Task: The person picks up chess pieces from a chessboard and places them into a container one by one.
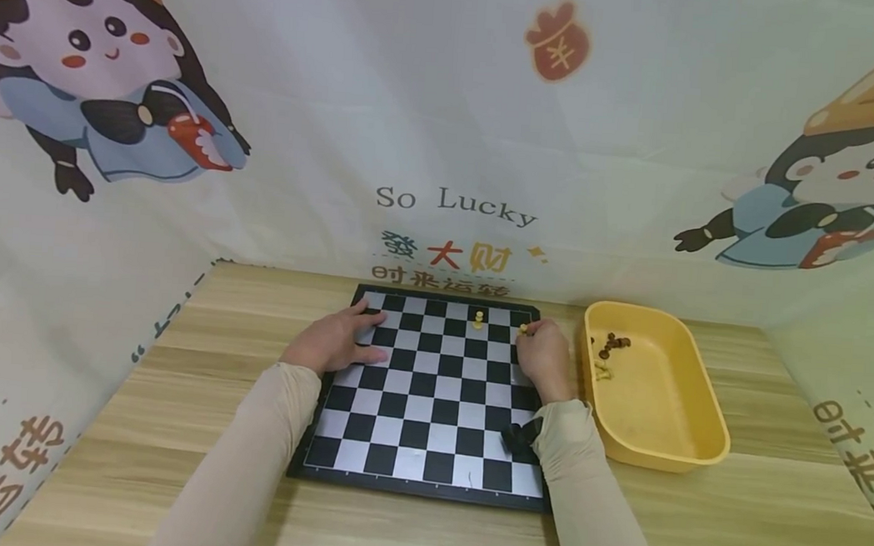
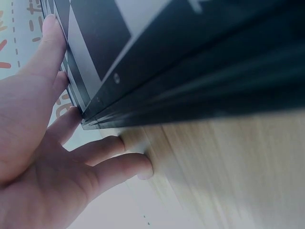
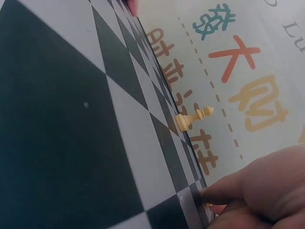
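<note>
A black-and-white chessboard [image 1: 408,457] lies flat on the wooden table. My left hand [image 1: 334,339] rests at its left edge with the fingers spread; in the left wrist view the thumb lies along the board's edge and other fingers extend beside it toward the table. Near the far right corner, my right hand [image 1: 547,361] pinches a small yellow chess piece [image 1: 524,329], mostly hidden by the fingers in the right wrist view. Another yellow chess piece [image 1: 478,320], slim with a pointed top [image 3: 206,111], stands upright on the far row, left of the right hand.
A yellow plastic tub [image 1: 666,458] stands right of the board, close to the right forearm. Inside lie several dark brown pieces [image 1: 613,344] and some yellow pieces [image 1: 602,372]. A printed cloth [image 1: 461,124] hangs behind the table [image 1: 206,359]. A black device [image 1: 520,439] sits at the right wrist.
</note>
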`<state>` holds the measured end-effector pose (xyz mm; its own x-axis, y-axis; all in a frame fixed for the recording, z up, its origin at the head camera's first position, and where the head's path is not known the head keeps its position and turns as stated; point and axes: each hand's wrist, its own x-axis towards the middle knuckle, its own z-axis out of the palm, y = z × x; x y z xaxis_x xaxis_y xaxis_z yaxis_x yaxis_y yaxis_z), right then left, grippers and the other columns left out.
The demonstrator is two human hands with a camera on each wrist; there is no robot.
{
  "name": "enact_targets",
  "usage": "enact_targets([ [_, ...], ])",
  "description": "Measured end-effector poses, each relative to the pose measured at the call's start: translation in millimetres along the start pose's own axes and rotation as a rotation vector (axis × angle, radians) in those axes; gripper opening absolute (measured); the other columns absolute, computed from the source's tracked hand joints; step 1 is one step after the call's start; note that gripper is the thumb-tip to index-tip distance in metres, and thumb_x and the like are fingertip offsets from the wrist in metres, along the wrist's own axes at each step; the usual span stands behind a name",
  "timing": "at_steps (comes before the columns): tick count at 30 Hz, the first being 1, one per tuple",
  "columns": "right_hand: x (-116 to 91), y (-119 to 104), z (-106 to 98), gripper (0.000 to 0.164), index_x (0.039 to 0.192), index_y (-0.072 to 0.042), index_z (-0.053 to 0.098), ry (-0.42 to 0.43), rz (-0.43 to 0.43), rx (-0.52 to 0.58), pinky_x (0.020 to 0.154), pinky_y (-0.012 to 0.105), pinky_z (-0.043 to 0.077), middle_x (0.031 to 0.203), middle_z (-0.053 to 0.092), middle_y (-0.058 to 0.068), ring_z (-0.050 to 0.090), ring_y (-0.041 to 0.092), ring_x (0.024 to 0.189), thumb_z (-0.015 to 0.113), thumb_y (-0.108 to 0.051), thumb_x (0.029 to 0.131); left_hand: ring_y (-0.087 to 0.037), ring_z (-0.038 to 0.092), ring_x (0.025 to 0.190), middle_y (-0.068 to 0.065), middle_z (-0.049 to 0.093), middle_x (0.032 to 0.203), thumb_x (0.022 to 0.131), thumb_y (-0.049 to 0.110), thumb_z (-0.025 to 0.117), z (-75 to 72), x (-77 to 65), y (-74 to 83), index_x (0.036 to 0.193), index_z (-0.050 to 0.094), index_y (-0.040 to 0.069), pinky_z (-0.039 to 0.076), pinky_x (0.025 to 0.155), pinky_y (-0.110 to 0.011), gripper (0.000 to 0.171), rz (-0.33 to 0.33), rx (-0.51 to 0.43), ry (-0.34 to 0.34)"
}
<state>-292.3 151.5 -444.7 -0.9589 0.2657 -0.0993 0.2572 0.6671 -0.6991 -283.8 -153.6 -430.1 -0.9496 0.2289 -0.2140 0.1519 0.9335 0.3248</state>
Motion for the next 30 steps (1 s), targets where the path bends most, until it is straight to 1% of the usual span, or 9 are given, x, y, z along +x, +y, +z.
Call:
enact_targets([
  [1,0.6,0.1,0.7,0.025,0.116,0.003,0.063,-0.006,-0.006,-0.003,0.078,0.038,0.053,0.115,0.068,0.023,0.062,0.032,0.095,0.053,-0.013,0.100,-0.043,0.025,0.155,-0.015,0.019,0.171,0.093,0.049,0.070,-0.5,-0.5,-0.4,0.157,0.041,0.019,0.031,0.125,-0.055,0.077,-0.001,-0.001,0.000],
  [6,1.5,-0.4,3.5,0.026,0.116,0.003,0.063,-0.010,-0.037,-0.015,0.083,0.043,0.054,0.116,0.069,0.023,0.063,0.033,0.097,0.053,-0.016,0.102,-0.042,0.026,0.156,-0.015,0.019,0.171,0.093,0.049,0.070,-1.9,-1.7,-2.5,0.157,0.041,0.019,0.031,0.125,-0.055,0.077,-0.005,0.003,0.004],
  [10,-0.4,-0.4,3.5,0.028,0.117,0.004,0.063,-0.011,-0.052,0.005,0.082,0.043,0.054,0.118,0.068,0.024,0.063,0.034,0.099,0.054,-0.018,0.102,-0.042,0.026,0.155,-0.015,0.020,0.171,0.092,0.048,0.071,-1.3,-1.5,-3.3,0.157,0.042,0.019,0.032,0.125,-0.055,0.077,-0.006,0.004,0.014],
  [16,-1.7,2.9,1.1,0.026,0.115,0.003,0.063,-0.009,-0.052,0.063,0.076,0.038,0.052,0.112,0.068,0.022,0.062,0.030,0.094,0.059,-0.018,0.101,-0.041,0.027,0.155,-0.016,0.020,0.171,0.092,0.049,0.071,-1.1,-0.1,-2.8,0.157,0.041,0.019,0.032,0.125,-0.054,0.077,0.011,0.016,0.007],
  [20,-1.0,1.9,-1.9,0.026,0.115,0.002,0.065,-0.023,-0.057,0.095,0.075,0.035,0.051,0.112,0.069,0.021,0.062,0.029,0.093,0.062,-0.020,0.100,-0.041,0.027,0.156,-0.015,0.020,0.171,0.092,0.048,0.071,-3.6,-0.9,-1.1,0.157,0.042,0.019,0.033,0.125,-0.054,0.077,0.003,0.018,0.011],
  [26,-8.8,-8.2,-10.4,0.028,0.118,-0.002,0.068,-0.056,-0.054,0.151,0.067,0.026,0.044,0.113,0.069,0.016,0.059,0.023,0.090,0.064,-0.024,0.100,-0.041,0.026,0.156,-0.015,0.020,0.171,0.092,0.049,0.071,-4.3,-1.1,2.4,0.158,0.041,0.020,0.032,0.125,-0.054,0.078,-0.001,0.012,-0.003],
  [30,-15.4,-17.3,-17.6,0.029,0.119,-0.002,0.067,-0.066,-0.080,0.180,0.064,0.024,0.042,0.108,0.068,0.015,0.056,0.020,0.085,0.065,-0.024,0.099,-0.042,0.027,0.155,-0.015,0.019,0.171,0.092,0.049,0.071,-1.9,-1.1,0.5,0.157,0.041,0.020,0.032,0.125,-0.055,0.077,-0.004,0.014,-0.005],
])
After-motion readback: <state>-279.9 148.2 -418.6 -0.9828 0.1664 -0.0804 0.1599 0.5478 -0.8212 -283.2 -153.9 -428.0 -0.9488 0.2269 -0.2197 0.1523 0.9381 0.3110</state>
